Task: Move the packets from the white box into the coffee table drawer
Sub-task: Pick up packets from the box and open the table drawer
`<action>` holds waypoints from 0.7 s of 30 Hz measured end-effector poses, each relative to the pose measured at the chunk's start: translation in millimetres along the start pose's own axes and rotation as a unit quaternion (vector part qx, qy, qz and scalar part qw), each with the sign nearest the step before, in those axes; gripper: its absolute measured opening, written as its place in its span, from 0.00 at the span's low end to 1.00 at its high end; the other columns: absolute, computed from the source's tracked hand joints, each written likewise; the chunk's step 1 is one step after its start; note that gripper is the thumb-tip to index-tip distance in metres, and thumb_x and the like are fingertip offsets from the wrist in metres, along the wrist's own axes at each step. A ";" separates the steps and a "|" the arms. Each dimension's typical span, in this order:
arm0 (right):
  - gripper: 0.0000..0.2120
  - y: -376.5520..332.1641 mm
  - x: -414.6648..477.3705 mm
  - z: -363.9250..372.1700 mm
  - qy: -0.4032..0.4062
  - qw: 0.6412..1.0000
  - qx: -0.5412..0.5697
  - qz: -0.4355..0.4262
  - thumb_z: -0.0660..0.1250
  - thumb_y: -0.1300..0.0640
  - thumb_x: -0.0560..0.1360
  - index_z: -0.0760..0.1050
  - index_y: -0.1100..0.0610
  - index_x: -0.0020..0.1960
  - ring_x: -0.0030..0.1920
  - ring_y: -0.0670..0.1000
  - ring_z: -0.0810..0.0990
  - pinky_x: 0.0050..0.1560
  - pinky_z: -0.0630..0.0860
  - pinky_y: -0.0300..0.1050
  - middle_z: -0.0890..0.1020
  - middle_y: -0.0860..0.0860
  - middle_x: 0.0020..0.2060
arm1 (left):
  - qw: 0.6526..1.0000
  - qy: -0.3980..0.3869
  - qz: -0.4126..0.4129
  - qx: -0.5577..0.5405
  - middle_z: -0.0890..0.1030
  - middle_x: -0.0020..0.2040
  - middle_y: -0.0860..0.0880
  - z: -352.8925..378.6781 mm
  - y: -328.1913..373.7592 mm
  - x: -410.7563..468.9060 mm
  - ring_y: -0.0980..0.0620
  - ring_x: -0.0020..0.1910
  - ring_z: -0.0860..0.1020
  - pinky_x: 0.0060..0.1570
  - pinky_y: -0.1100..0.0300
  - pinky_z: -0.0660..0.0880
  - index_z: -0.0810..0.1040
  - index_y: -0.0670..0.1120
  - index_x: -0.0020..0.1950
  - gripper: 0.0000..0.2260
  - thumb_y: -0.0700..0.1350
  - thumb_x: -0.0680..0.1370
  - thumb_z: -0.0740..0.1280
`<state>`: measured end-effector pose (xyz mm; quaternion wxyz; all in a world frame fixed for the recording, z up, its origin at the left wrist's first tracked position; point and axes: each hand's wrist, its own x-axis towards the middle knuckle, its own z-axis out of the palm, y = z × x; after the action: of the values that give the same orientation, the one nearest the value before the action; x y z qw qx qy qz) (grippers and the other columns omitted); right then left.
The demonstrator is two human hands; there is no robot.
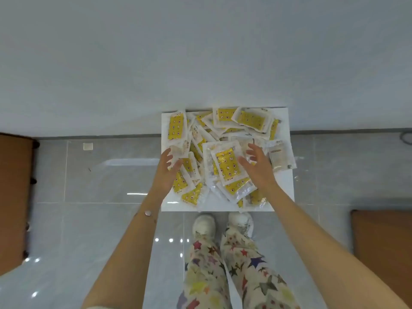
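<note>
Far left: brown furniture (pixel 13 197) cut off by the frame edge, standing on the glossy grey tiled floor (pixel 100 230). Small pale tag (pixel 88 146) lying on a tile near the wall (pixel 200 52).

Left of centre: left hand (pixel 168 168) reaching forward and down to the left edge of the pile. Fingers (pixel 166 153) lightly curved and a little apart, tips against a pale packet; cannot tell whether pinching it or only touching. Thin bracelet (pixel 148 213) on that wrist.

Centre: white box (pixel 223 207) flat on the floor, far side against the wall base. Packets (pixel 227 168) heaped loose inside, yellow with clear or white borders, overlapping at all angles, a few hanging over the box edges. Below the box, two white shoes (pixel 204 225) and star-print trousers (pixel 223 275).

Right of centre: right hand (pixel 256 166) over the middle-right of the pile, fingers spread and straight, holding nothing, just above or brushing the top packets. One clear packet (pixel 281 157) sticking out past the box's right edge.

Far right: second brown furniture piece (pixel 383 253), well apart from the box. Dark cable (pixel 406 139) at the wall base.
</note>
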<state>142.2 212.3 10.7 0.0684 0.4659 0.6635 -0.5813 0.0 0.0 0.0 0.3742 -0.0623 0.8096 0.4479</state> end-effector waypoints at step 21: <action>0.48 18.1 35.7 64.0 0.117 0.993 -0.008 -0.009 0.75 0.61 0.70 0.48 0.44 0.77 0.66 0.40 0.65 0.57 0.69 0.41 0.60 0.47 0.76 | 0.978 0.166 0.005 0.127 0.67 0.69 0.42 11.7 -14.7 106.1 0.43 0.69 0.63 0.63 0.53 0.62 0.63 0.46 0.73 0.29 0.54 0.76 0.68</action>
<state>106.1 176.0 -44.8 -0.0110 0.5238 0.6762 -0.5179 -62.7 25.2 -84.0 0.2377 -0.0840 0.9108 0.3269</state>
